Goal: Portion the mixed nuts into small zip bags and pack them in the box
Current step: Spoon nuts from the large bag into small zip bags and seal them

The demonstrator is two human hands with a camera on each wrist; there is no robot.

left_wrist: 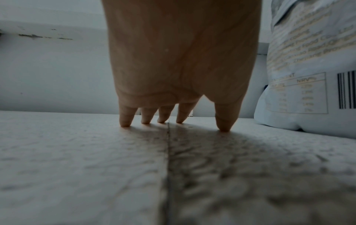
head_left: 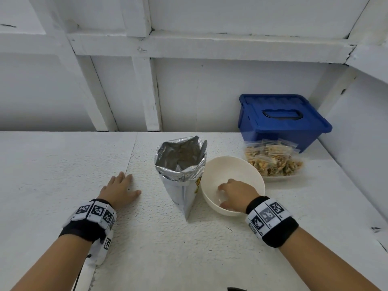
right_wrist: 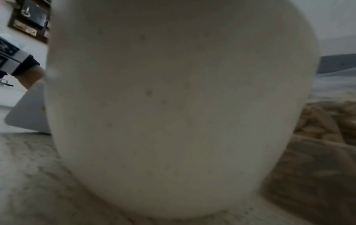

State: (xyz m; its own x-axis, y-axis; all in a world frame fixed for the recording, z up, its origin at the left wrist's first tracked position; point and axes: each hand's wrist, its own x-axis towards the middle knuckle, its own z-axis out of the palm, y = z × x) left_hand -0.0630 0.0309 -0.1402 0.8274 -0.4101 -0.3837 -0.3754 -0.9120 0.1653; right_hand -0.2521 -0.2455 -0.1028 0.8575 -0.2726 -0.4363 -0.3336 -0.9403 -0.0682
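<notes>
An open foil nut bag [head_left: 180, 164] stands mid-table with a spoon handle [head_left: 204, 147] sticking out of it. Right of it sits a cream bowl [head_left: 237, 166], which looks empty. My right hand [head_left: 222, 195] reaches over the bowl's near rim, fingers curled down inside; the right wrist view shows only the bowl's outer wall [right_wrist: 173, 106]. My left hand [head_left: 126, 183] lies flat on the table left of the bag, holding nothing, fingertips [left_wrist: 125, 123] on the surface. Filled small zip bags [head_left: 273, 160] are piled at the back right. The blue box [head_left: 279, 120] behind them has its lid on.
The zip bags lie on a shallow clear tray [head_left: 281, 177] against the box. The white textured table [head_left: 63, 164] has a seam [left_wrist: 167, 152] under my left fingers. White walls close off the back and right side. The printed back of the foil bag [left_wrist: 308, 76] stands close to my left hand.
</notes>
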